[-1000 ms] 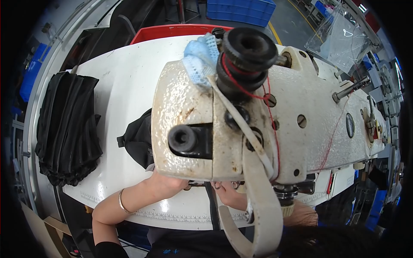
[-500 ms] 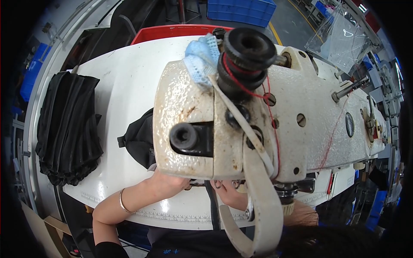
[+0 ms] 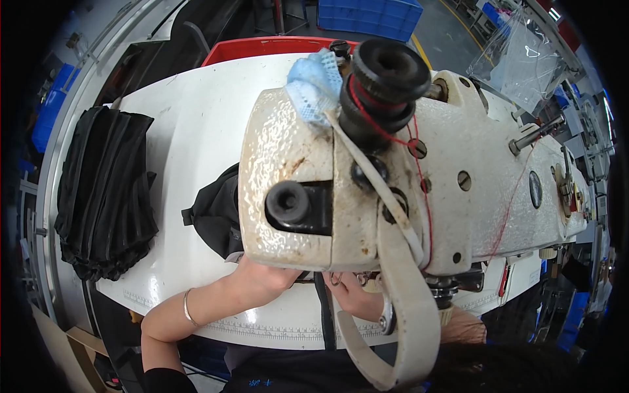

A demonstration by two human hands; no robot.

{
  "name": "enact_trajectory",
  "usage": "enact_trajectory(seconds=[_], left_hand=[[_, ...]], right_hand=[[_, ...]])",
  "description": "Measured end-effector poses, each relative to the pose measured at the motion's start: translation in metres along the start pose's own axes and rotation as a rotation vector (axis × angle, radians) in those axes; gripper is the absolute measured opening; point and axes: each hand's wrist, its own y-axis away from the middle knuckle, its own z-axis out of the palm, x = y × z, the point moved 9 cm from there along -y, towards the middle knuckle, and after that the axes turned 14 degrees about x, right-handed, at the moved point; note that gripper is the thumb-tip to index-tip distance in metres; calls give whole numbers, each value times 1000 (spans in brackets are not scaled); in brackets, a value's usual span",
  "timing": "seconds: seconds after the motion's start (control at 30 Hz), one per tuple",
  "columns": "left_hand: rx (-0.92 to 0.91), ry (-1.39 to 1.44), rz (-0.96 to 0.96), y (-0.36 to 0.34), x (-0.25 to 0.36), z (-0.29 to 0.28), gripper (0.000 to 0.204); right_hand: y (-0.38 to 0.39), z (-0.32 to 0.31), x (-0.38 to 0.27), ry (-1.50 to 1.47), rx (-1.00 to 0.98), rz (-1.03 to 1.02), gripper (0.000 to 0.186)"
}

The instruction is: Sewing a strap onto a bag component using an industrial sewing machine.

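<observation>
A cream-coloured sewing machine (image 3: 288, 144) fills the middle and right of the view, its red thread (image 3: 422, 190) wound round a black knob. Under the front of its head, my left hand (image 3: 267, 278) rests close to the needle area, its fingertips hidden by the machine. On the other side of the needle area is my right hand (image 3: 359, 300), partly covered by the curved metal lever; its fingers are mostly hidden too. Between both hands a narrow black strip (image 3: 325, 321) runs down over the table edge. Black fabric (image 3: 216, 213) lies left of the machine head, partly beneath it.
A stack of folded black fabric pieces (image 3: 108, 196) lies at the left of the white table (image 3: 190, 111). A printed ruler (image 3: 262, 329) follows its near edge. Light blue cloth (image 3: 313, 88) is tied on the machine. Red (image 3: 262, 47) and blue (image 3: 370, 16) bins stand beyond.
The machine sits slightly farther right in the picture, as the view has shifted a little. Both hands stay at nearly the same place under the machine head.
</observation>
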Motion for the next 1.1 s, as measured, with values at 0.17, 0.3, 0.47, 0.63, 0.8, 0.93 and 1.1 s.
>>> enact_trajectory(seconds=[0.17, 0.3, 0.47, 0.63, 0.8, 0.93, 1.1], left_hand=[[-78, -214, 152, 20, -1, 13, 33], [-112, -155, 146, 27, 2, 20, 35], [-252, -174, -33, -9, 5, 5, 30], [-40, -87, 42, -23, 11, -11, 28], [-61, -106, 22, -15, 4, -6, 27], [-25, -115, 97, 7, -16, 15, 27], [-112, -121, 37, -14, 4, 8, 28]], right_hand=[[-6, -8, 0, 129, 23, -86, 36], [-25, -29, 12, 241, -4, -136, 38], [-43, -33, 28, 261, -8, -26, 30], [-37, -30, 38, 86, 99, 150, 23], [-39, -36, 46, -104, 216, 308, 15], [-47, -29, 56, -137, 48, 430, 14], [-34, -40, 43, 202, 36, 96, 12]])
